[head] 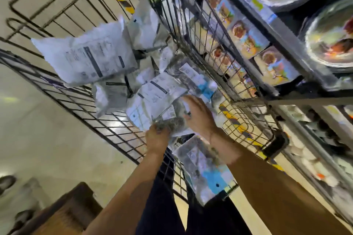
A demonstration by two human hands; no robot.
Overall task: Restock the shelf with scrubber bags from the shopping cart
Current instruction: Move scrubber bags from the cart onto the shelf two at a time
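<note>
A wire shopping cart (107, 120) fills the middle of the view, its mesh walls running from 9 o'clock up towards 12. Soft plastic packs are heaped inside it. The biggest is a puffy white bag (87, 59) at about 10 o'clock, lying on the cart's left wall, with more white packs (147, 25) behind it towards 12.

At the centre lies a clear scrubber bag (168, 107) with dark grey contents and a white paper label. The left hand (156, 135) grips its near edge with curled fingers. The right hand (198, 114) lies flat on its right side, fingers straight and close together. A second scrubber bag (202, 84), with a blue patch on its label, sits just beyond the right hand's fingertips. A third scrubber bag (206, 170), also with a blue patch, stands on edge against the cart's near end at 6 o'clock, between the two forearms.

The shelf (286, 44) runs from 1 to 4 o'clock, just beside the cart's right wall. It holds a row of boxes (246, 36) printed with food pictures and, at 2 o'clock, wrapped round trays (330, 40). A green tag (257, 4) and a blue tag (271, 18) sit on the shelf rail.

Every label carries lines of print and dark bars, but blur leaves no word readable.
</note>
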